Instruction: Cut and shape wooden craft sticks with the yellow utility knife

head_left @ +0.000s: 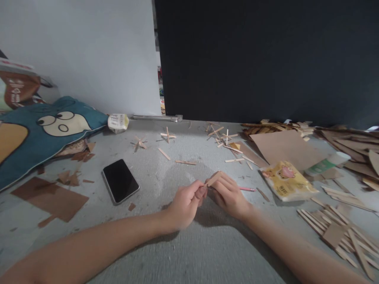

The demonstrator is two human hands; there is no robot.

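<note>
A pale wooden craft stick [213,180] is held up between my two hands over the middle of the table. My left hand [185,203] is closed, thumb and forefinger pinching the near end of the stick. The fingers of my right hand [231,196] curl around its other end, and they hide part of it. Just past my right hand, a pink pencil [247,189] lies on the table. Beyond the hands are loose craft sticks [185,162] and small crossed-stick pieces [167,135].
A phone [121,181] and brown cardboard [53,199] lie left, near a blue cushion [68,114]. At right are a yellow tissue pack [287,181], a glue stick [327,163] and a pile of craft sticks [340,232]. A dark panel [266,59] stands behind.
</note>
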